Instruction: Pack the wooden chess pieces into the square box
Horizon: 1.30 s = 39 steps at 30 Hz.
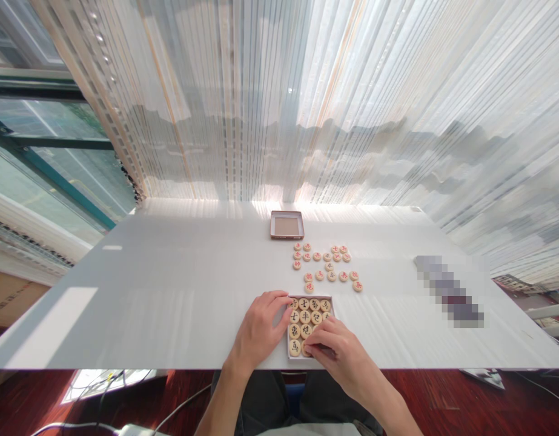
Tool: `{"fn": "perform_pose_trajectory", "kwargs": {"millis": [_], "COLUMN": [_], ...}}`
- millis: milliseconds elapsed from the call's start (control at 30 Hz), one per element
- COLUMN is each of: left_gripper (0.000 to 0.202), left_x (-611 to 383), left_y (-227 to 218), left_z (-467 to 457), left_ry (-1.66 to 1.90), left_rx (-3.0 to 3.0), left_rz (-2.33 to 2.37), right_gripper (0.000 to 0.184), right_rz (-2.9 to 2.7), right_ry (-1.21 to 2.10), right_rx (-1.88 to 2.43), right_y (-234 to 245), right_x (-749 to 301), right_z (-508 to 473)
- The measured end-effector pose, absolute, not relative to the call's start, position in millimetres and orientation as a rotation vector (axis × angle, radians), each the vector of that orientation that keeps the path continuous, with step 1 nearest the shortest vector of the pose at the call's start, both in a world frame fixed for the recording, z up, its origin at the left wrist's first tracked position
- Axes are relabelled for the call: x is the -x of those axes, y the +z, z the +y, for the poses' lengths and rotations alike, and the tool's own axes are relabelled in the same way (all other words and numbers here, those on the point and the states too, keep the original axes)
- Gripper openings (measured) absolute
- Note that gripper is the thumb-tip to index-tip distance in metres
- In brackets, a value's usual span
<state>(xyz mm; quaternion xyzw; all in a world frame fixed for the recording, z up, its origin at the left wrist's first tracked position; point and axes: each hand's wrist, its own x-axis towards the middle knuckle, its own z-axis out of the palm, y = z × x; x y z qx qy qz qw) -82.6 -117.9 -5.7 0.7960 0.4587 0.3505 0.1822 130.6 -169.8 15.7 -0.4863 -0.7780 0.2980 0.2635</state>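
A small shallow box (289,321) near the table's front edge holds several round wooden chess pieces with black characters (305,316). My left hand (260,327) rests against the box's left side, fingers curled along its edge. My right hand (336,348) lies over the box's lower right part, its fingertips pressed down on a piece there; what is under them is partly hidden. Beyond the box, several wooden pieces with red characters (327,265) lie loose on the white table (170,290). The box's lid (287,224) sits further back.
Sheer white curtains hang behind the table's far edge. A blurred-out object (449,290) lies on the table at the right. Cables run over the dark red floor under the table's front edge at the left.
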Motion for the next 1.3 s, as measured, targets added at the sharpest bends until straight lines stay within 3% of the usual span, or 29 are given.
{"fn": "perform_pose_trajectory", "kwargs": {"millis": [1300], "left_gripper": [0.019], "left_x": [82.1], "left_y": [-4.8], "left_z": [-118.3], "left_ry": [0.946], "left_rx": [-2.232], "left_rz": [1.304], "right_gripper": [0.009], "right_rz": [-2.075], "right_ry": [0.51], "right_rx": [1.439], "right_y": [22.3], "right_x": [-153.1], "right_z": [-166.0]}}
